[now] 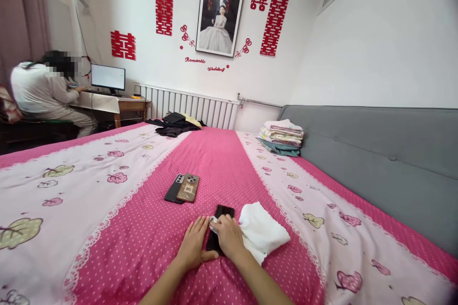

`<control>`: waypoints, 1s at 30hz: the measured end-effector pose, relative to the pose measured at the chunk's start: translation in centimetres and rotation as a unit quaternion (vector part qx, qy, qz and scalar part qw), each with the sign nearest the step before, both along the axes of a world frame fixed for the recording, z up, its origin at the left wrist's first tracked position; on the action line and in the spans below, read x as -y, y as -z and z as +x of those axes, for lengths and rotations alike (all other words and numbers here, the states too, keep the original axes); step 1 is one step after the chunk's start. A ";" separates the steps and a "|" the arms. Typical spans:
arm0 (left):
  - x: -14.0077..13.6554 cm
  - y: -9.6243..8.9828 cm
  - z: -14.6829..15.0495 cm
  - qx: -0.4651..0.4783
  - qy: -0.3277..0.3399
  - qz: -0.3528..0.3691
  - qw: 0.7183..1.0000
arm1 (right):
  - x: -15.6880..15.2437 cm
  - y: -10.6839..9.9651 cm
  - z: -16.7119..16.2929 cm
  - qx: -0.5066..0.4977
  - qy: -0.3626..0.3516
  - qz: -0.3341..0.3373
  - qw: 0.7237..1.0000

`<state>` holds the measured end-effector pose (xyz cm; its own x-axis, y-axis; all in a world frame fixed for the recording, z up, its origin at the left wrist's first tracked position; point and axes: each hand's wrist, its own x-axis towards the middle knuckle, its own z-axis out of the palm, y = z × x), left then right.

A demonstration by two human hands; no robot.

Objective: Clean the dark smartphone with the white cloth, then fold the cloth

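Note:
A black smartphone (226, 210) lies flat on the pink dotted bedspread in front of me, partly covered by my hands. My right hand (229, 236) is closed on a white cloth (263, 231) and presses a bunched bit of it onto the phone's surface. The rest of the cloth spreads loosely over the bed to the right. Along the phone's left side rests my left hand (195, 243), flat with its fingers stretched out and its thumb at the phone's lower edge. Farther off on the left, a brown phone (188, 188) overlaps a dark phone (172, 192), camera sides up.
Folded fabrics (281, 133) are stacked by the grey headboard (358, 152) at right. Dark clothes (173, 124) lie at the bed's far edge, before a white radiator (186, 105). Back left, a person (46, 86) sits at a desk with a monitor (108, 77).

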<state>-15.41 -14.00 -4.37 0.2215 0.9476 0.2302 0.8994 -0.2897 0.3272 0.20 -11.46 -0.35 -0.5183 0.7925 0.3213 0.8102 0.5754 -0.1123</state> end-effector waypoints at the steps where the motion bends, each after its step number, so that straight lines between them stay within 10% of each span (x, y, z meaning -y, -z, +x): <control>1: 0.0 0.1 0.0 0.004 0.003 0.002 1.000 | -0.4 0.0 0.1 -0.008 0.000 0.000 1.000; 19: 0.8 -1.2 1.0 0.021 -0.014 -0.049 0.998 | -9.4 1.7 1.9 -0.106 0.064 -0.074 0.990; 30: 1.6 -4.3 1.4 -0.002 0.016 -0.141 0.990 | -9.5 2.1 2.8 -0.125 0.059 -0.128 0.982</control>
<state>-14.00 -15.56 -0.09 0.2523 0.9666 -0.0440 0.8931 -0.2152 0.3950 3.04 -1.95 -2.47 -0.3492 0.9133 0.2094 0.7981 0.4070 -0.4442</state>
